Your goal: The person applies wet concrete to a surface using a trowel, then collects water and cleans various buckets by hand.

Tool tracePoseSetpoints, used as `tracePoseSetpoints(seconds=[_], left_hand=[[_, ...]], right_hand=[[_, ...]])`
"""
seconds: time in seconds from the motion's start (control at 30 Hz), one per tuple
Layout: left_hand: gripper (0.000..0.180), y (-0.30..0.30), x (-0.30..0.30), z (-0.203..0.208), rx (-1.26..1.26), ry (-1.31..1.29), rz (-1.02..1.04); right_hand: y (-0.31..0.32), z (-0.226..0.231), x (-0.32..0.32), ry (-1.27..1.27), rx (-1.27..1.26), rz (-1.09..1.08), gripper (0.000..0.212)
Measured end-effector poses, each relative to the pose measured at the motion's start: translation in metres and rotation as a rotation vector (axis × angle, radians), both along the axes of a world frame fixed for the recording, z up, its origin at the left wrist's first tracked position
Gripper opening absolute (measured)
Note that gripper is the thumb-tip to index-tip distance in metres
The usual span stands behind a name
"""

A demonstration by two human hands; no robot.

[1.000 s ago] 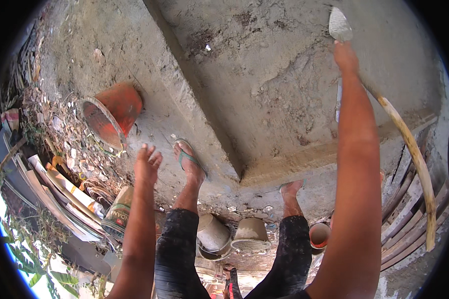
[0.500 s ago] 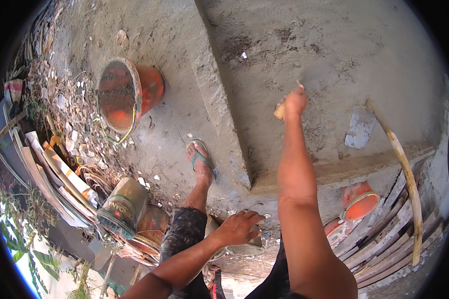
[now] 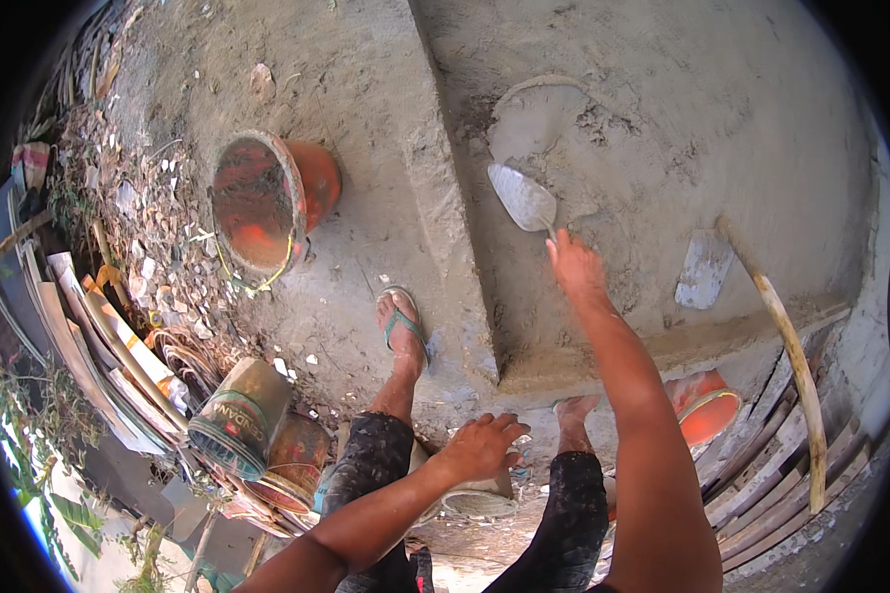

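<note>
Reaching forward, your right hand (image 3: 576, 269) is closed around the handle of a grey pointed metal trowel (image 3: 522, 196), whose blade lies flat against the rough grey cement surface (image 3: 682, 119) of the raised block in front of you. Just above the blade sits a smoother, rounded patch of wet grey mortar (image 3: 536, 114), close to the trowel tip but apart from it.

Your left hand (image 3: 480, 445) rests low, near your knees, fingers spread and laid over the rim of a pale mortar-caked pan (image 3: 465, 492); whether it grips the rim or only rests on it cannot be told.

Your left foot in a green-strapped flip-flop (image 3: 400, 321) stands on the lower cement ledge, beside the vertical edge of the block. To its left an orange plastic bucket (image 3: 272, 198) lies tipped on its side, mouth toward you. A second orange bucket (image 3: 704, 405) shows below the block's edge on the right, near a curved pale wooden pole (image 3: 781, 346). A flat grey float (image 3: 704, 269) lies on the block next to that pole.
</note>
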State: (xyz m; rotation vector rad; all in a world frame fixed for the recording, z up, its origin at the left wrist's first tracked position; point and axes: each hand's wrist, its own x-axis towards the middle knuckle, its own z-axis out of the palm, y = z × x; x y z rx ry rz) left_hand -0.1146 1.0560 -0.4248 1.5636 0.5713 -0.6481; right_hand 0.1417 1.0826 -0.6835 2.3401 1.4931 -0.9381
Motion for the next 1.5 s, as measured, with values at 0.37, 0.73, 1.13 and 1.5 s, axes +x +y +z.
tracePoseSetpoints(seconds=[0.37,0.73,1.13,1.5], left_hand=[[0.049,0.016,0.007,-0.003,0.031,-0.031,0.103],[0.044,0.012,0.032,0.000,0.097,-0.031,0.104],[0.041,0.008,0.033,-0.002,0.123,-0.029,0.149],[0.042,0.017,0.024,0.003,0.126,-0.049,0.229]], right_hand=[[0.216,-0.060,0.231,-0.253,0.242,-0.642,0.048],[0.290,-0.007,0.132,0.195,-0.135,0.210,0.053],[0.223,0.029,0.072,0.254,0.083,0.001,0.059],[0.185,0.021,0.046,0.090,-0.220,0.246,0.027]])
